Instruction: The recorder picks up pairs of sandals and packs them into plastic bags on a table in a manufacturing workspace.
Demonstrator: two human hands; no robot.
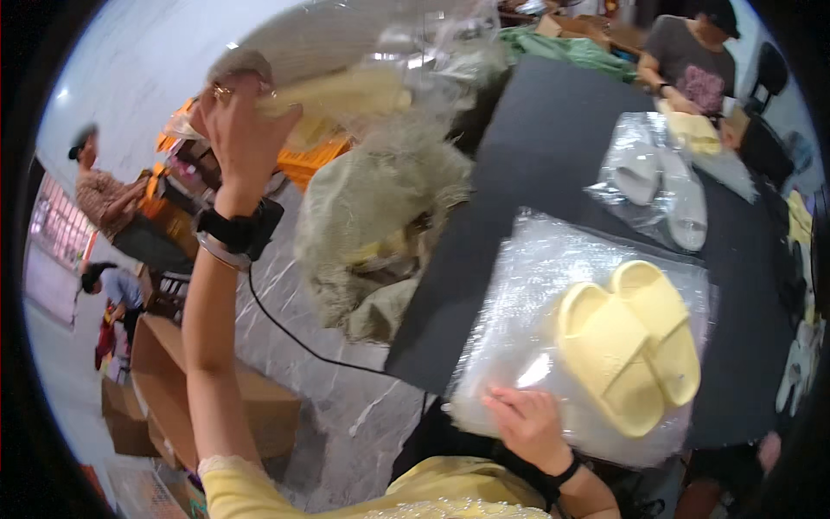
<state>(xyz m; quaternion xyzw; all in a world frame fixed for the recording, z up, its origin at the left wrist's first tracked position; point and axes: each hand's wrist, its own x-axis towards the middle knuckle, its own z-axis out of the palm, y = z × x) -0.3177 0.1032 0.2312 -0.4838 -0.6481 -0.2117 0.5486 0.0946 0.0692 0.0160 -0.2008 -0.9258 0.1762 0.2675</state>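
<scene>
My left hand [238,130] is raised high at the upper left, closed on a clear plastic bag [380,39]. Inside the bag shows a blurred, pale yellow shape [354,91], likely a slipper. Low at the front of the dark table, my right hand [529,426] lies with loosely bent fingers on the near left corner of a stack of clear plastic bags [501,337], and nothing shows in its grasp. To the right of that hand, a pair of yellow slippers [635,350] rests side by side on the stack, not touching it.
White slippers in clear bags [661,182] lie farther along the dark table [536,138]. Left of the table stands a woven sack [372,225], with an orange crate [311,160] behind. Cardboard boxes [259,415] sit lower left. A co-worker [696,65] handles yellow slippers at the far end.
</scene>
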